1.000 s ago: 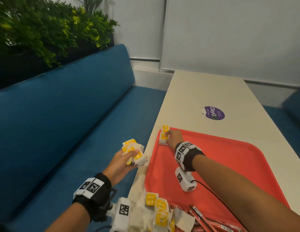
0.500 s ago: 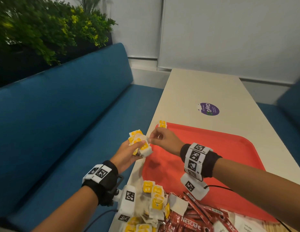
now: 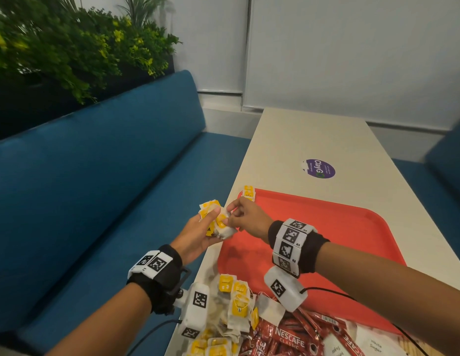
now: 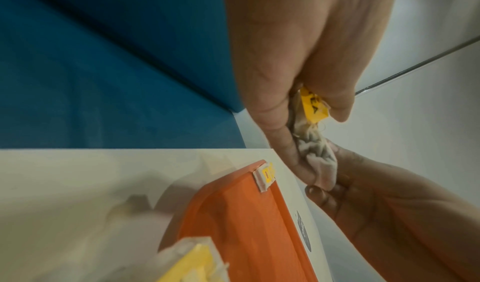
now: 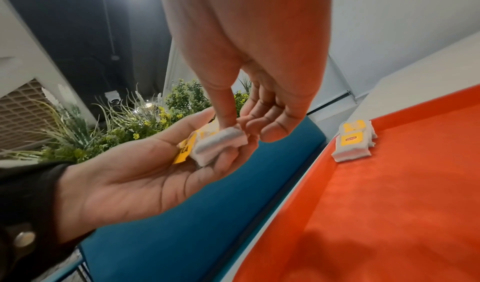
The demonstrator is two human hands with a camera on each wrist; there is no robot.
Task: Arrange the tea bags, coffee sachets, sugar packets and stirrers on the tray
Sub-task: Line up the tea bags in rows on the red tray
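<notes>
My left hand (image 3: 198,235) is held palm up off the table's left edge, gripping a bunch of tea bags (image 3: 216,220) with yellow tags. My right hand (image 3: 245,219) reaches across from the red tray (image 3: 352,240) and pinches one white tea bag (image 5: 221,142) of that bunch between thumb and fingers. A small stack of tea bags (image 3: 249,193) lies in the tray's far left corner, also visible as tea bags (image 5: 354,142) in the right wrist view and tea bags (image 4: 265,176) in the left wrist view.
A loose heap of tea bags (image 3: 236,307), red Nescafe sachets (image 3: 288,340) and white sugar packets (image 3: 375,345) lies at the near edge of the table. A purple sticker (image 3: 320,168) is beyond the tray. A blue bench (image 3: 95,188) runs along the left.
My right hand left the stack in the tray's far corner and came back to my left hand, where it now pinches a tea bag. My left hand stayed about where it was.
</notes>
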